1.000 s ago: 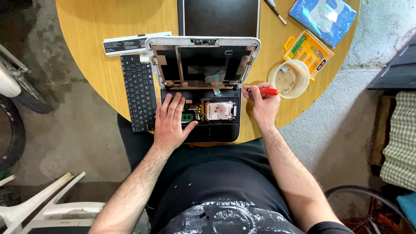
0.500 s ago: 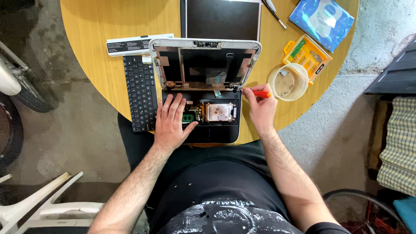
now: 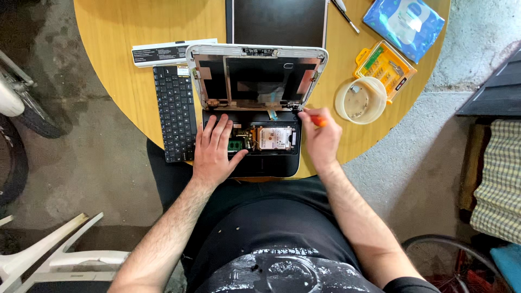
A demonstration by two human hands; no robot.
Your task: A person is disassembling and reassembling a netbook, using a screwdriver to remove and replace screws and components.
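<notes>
A dismantled laptop lies on the round wooden table, lid frame stripped of its screen, base opened with a silver hard drive and green circuit board exposed. My left hand rests flat with spread fingers on the left of the base. My right hand grips a red-handled screwdriver, its tip at the laptop's right hinge.
A detached black keyboard lies left of the laptop, a long battery pack above it. Behind stands a dark screen panel. A pale round bowl, yellow bit case, blue packet and another tool sit right.
My right hand has slid left with the screwdriver, bringing its tip from beside the bowl to the right hinge. The left hand stays put.
</notes>
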